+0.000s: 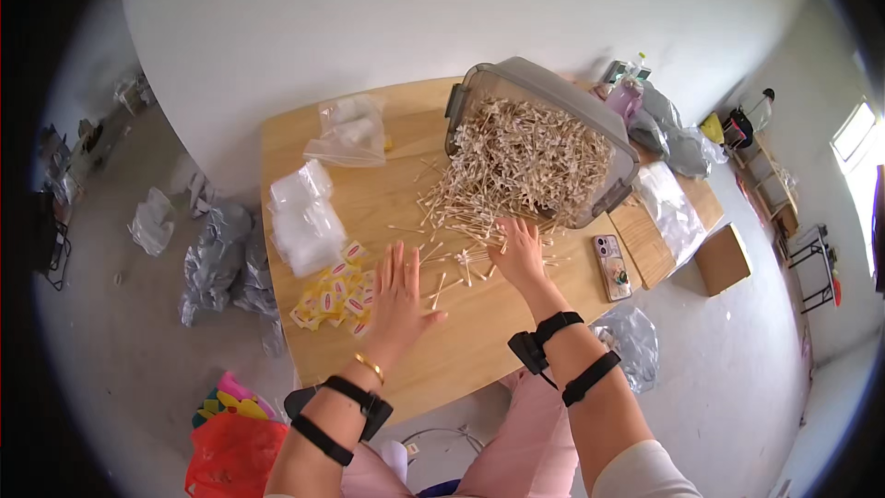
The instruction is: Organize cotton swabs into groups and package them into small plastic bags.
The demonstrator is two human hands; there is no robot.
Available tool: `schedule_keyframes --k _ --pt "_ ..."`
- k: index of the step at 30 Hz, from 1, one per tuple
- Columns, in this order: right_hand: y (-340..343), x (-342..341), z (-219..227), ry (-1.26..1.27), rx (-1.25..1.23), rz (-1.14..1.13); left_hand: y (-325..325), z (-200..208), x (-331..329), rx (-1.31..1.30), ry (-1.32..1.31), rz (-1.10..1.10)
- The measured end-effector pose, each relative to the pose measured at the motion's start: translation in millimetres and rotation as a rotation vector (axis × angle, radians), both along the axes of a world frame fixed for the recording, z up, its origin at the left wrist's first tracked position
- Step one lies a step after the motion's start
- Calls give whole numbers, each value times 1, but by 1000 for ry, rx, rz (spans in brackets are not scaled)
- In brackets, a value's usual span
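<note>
A large heap of cotton swabs [535, 161] spills from a grey plastic bin [553, 88] tipped onto its side on the wooden table [470, 346]. My right hand [519, 256] is at the near edge of the heap, fingers stretched toward the swabs; whether they touch any is hard to see. Low over the table, my left hand [396, 300] has its fingers extended and thumb out, holding nothing. Just left of it lies a scatter of small yellow and white paper slips [334, 297]. Several loose swabs [442, 286] lie between the two hands.
Behind the slips are stacked clear plastic bags [306, 221] and a larger clear bag [350, 134]. A phone [612, 267] lies at the table's right, near a cardboard box [723, 261]. Grey bags [219, 254] sit on the floor at left, with a red bag [235, 456] nearer me.
</note>
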State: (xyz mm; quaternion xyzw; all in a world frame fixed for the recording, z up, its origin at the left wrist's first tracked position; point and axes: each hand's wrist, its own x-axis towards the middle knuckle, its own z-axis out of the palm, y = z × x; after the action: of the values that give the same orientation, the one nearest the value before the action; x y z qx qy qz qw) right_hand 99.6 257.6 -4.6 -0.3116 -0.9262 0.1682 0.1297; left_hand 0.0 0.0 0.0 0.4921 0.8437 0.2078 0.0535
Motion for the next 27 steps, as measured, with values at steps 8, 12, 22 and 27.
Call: schedule_keyframes --k 8,12,22,27 --pt "18 -24 -2 -13 68 -8 48 11 -49 -226 153 68" --pt "21 -24 -3 -12 -5 64 47 7 -56 -174 161 -11" --pt "3 -7 -4 75 -22 147 47 -10 -28 149 54 -79" --pt "-7 -3 4 58 -58 132 58 -15 -24 214 72 -58"
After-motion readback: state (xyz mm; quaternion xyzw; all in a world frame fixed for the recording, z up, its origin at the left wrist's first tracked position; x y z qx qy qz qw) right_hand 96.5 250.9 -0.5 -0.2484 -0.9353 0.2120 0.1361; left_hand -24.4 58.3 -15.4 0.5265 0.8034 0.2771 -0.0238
